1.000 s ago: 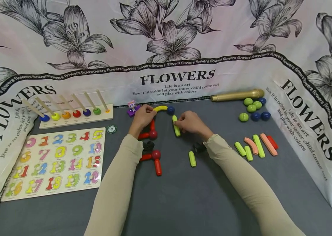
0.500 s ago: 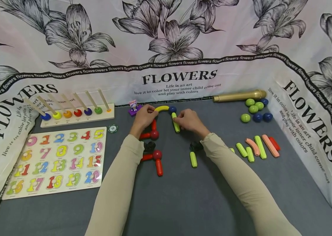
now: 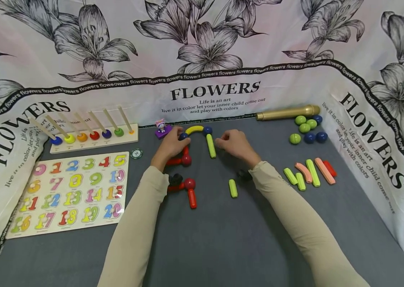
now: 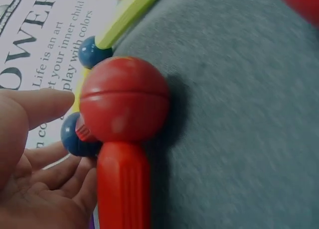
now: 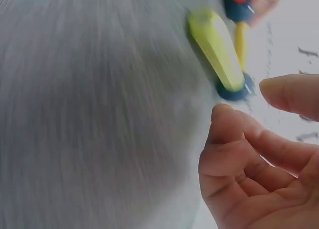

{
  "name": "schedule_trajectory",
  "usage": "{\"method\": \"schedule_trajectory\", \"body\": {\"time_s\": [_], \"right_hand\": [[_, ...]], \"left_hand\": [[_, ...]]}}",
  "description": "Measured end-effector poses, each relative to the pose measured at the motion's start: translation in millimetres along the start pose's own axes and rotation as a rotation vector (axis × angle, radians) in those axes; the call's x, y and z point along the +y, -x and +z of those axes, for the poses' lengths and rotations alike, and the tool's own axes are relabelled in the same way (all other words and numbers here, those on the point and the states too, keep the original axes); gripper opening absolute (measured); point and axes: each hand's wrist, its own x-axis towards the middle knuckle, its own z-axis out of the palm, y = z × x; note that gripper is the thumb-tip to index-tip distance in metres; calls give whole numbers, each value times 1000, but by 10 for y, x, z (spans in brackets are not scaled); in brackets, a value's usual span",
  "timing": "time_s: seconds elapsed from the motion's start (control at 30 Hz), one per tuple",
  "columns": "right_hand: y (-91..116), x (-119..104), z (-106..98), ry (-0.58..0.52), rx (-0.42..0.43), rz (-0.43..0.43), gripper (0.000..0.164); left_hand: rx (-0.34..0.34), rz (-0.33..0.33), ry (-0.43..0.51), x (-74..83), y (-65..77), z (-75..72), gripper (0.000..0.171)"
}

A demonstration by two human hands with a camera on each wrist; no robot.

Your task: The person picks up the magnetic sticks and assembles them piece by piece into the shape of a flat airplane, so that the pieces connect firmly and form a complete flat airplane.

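Observation:
Red, blue, yellow and green toy rods and balls are joined in a chain. My left hand (image 3: 171, 145) is at its left corner, its thumb and fingers apart around a blue ball (image 4: 75, 137), fingertips right at that ball. From there a yellow curved rod (image 3: 195, 128) runs to a second blue ball (image 3: 207, 130), where a green rod (image 3: 210, 146) points toward me. A red rod (image 4: 123, 184) and red ball (image 4: 124, 99) hang below the left corner. My right hand (image 3: 237, 145) is just right of the green rod, thumb and fingers parted, holding nothing.
Another red ball (image 3: 189, 183) with red rods and a loose green rod (image 3: 233, 188) lie nearer me. Loose rods (image 3: 313, 172) and green and blue balls (image 3: 304, 128) lie right. A number board (image 3: 69, 191) and peg stacker (image 3: 94, 141) stand left; a golden microphone (image 3: 288, 113) lies behind.
The green rod has been brought up to the blue ball and now joins it. My right hand has let it go and drawn right. My left hand has shifted slightly, uncovering the left blue ball.

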Motion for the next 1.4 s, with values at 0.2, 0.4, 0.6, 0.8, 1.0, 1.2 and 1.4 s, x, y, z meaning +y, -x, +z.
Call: {"method": "schedule_trajectory", "body": {"time_s": [0.2,0.4,0.6,0.8,1.0,1.2,1.4], "right_hand": [[199,287,-523,117,130,-10,23],[407,723,-1016,287,194,9,31],[553,1013,-1196,500,132,74,41],[598,1068,-1144,529,37,174,39],[577,1118,-1100,476,68,166,32],[603,887,-926,390,28,64,30],[604,593,-619,239,-45,-57,33]], "left_hand": [[52,83,-86,-4,35,48,60],[137,208,-188,188,67,131,38],[15,270,-169,293,-69,296,31],[-132,99,-354,484,-82,416,46],[-110,-25,-451,544,-146,520,37],[-130,-77,-368,380,-476,659,31],[-107,-85,-234,300,-604,720,26]]}}
